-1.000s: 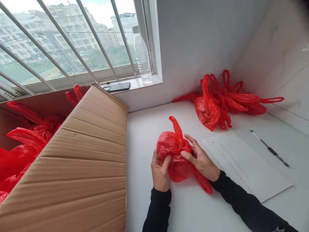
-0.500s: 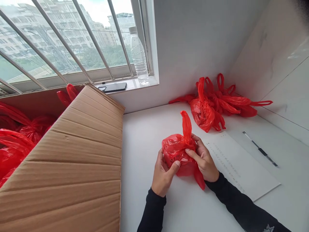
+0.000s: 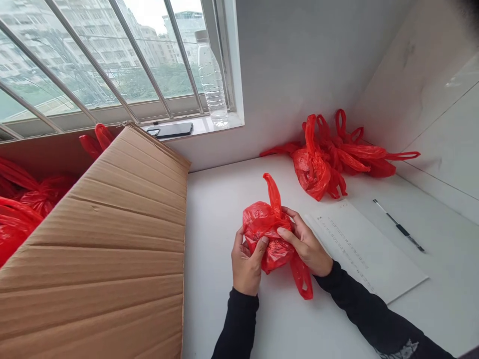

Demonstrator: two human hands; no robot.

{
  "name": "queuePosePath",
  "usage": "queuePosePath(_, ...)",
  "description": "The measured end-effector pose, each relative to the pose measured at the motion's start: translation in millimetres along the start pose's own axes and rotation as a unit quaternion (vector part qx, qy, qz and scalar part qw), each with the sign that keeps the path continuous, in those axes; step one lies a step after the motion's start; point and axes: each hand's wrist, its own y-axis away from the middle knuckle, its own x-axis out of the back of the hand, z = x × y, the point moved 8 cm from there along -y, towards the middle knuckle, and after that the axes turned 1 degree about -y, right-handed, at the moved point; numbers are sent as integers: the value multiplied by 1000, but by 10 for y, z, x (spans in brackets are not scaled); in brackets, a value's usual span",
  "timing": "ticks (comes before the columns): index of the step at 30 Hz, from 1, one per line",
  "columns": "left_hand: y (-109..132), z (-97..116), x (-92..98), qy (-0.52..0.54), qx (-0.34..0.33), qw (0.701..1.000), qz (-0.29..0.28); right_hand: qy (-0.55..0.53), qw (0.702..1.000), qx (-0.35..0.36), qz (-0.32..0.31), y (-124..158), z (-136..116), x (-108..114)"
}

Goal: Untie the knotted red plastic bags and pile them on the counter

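Between my two hands is a knotted red plastic bag (image 3: 275, 254), its handles sticking up and hanging down. My left hand (image 3: 247, 267) grips its left side, thumb pressed on the front. From the right, my right hand (image 3: 309, 247) closes round it, with the thumb near the knot. What the bag contains is hidden by the plastic; it looks lumpy. Just right of my right hand lies a pad of paper (image 3: 381, 259) with rows of writing, partly under the forearm.
A large cardboard box (image 3: 123, 239) with more red bags (image 3: 41, 194) inside fills the left. Several tied red bags (image 3: 314, 169) sit by the wall. A pen (image 3: 400, 227) lies right of the pad. On the sill are a phone (image 3: 174, 130) and a water bottle (image 3: 212, 82).
Both hands have shifted slightly left with the red bag and turned it a little. Its lower handle loop now hangs out more openly. The whole view has moved slightly.
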Motion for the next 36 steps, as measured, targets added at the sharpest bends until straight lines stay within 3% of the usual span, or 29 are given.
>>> queuePosePath(4,3,30,15,3,8,999,43,-25,999,-4,-26,10,-8,-54)
queuePosePath(11,3,22,22,12,-3,999,36,-92,991,-21,-94,26,32,-165)
queuePosePath(18,-9,-2,21,24,-30,999,7,-67,996,11,-66,-5,-10,-112)
queuePosePath(25,-36,-17,101,54,-20,998,30,-15,998,9,-62,2,11,-121)
queuePosePath(33,49,44,-167,39,-8,997,-66,-50,998,16,22,-50,27,78)
queuePosePath(36,45,30,-183,22,-16,997,-66,-66,998,8,22,-45,16,75)
